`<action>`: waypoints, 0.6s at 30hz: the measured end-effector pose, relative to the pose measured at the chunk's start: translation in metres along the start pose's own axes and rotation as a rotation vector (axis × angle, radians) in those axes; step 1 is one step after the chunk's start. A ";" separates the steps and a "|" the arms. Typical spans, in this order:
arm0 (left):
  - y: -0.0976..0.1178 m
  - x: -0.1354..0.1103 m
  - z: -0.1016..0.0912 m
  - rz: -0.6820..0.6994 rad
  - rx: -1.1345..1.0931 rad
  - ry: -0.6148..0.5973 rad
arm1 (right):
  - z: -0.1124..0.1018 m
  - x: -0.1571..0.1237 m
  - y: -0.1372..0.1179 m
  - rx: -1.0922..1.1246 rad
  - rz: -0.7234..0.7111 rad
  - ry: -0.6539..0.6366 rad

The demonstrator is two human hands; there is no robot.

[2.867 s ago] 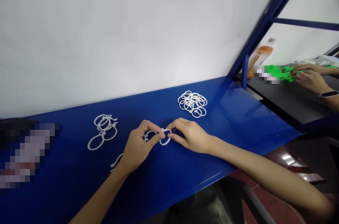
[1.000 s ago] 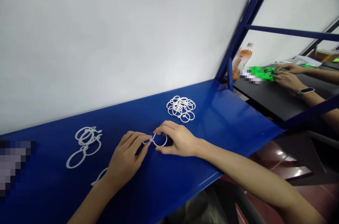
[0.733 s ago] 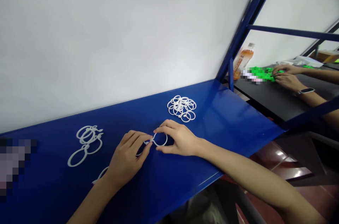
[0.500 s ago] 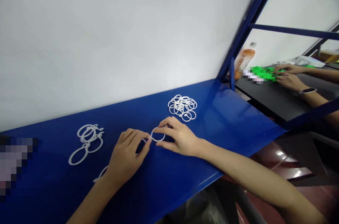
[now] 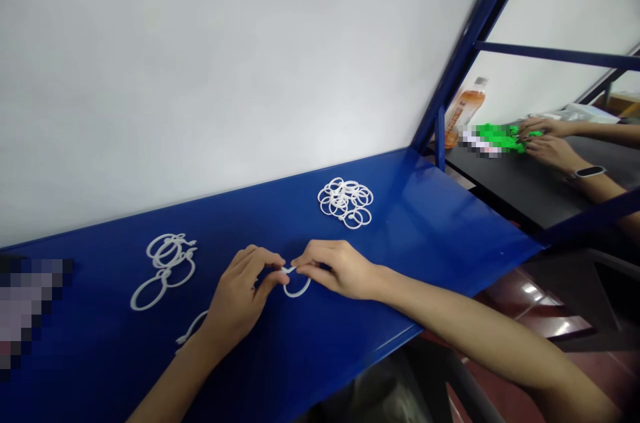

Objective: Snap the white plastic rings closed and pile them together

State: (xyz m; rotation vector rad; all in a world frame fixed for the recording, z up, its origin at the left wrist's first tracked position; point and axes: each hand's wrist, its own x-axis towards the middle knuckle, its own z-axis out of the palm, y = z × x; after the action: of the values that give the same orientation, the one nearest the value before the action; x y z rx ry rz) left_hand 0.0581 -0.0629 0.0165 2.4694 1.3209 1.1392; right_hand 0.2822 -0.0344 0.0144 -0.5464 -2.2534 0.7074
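Between my two hands is a white plastic ring, its loop hanging down toward me. The thumb and fingers of my left hand pinch it at its upper left, by a small end piece. My right hand pinches the same ring at its upper right, the fingertips close to those of the left. A pile of similar white rings lies beyond my right hand. To the left are several more rings, some with open ends. Another ring is partly hidden beneath my left wrist.
The blue tabletop meets a white wall at the back. A blue metal frame rises at its right end. Beyond it, a co-worker's hands handle green pieces on a black table near a bottle. A blurred-out item lies far left.
The ring has turned, so its loop now hangs lower between my hands. My right hand's fingers have closed from a loose spread to a pinch, nearer the left fingertips.
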 end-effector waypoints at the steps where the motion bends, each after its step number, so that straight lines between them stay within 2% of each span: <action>1: 0.000 0.000 0.000 0.006 -0.006 -0.008 | 0.000 0.000 -0.001 0.004 0.000 -0.014; 10: -0.003 -0.001 0.005 0.067 -0.022 -0.067 | -0.001 -0.003 -0.007 -0.131 -0.019 -0.138; 15: -0.001 0.002 0.004 0.010 0.035 -0.008 | -0.002 0.001 -0.009 -0.221 0.040 0.025; 18: -0.001 0.002 0.002 -0.044 0.064 0.030 | -0.003 0.002 -0.011 -0.352 0.000 0.085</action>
State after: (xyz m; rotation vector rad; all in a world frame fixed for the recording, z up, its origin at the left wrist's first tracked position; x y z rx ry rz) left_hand 0.0589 -0.0602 0.0160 2.4633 1.4346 1.1461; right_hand 0.2810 -0.0410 0.0240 -0.7289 -2.3087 0.2794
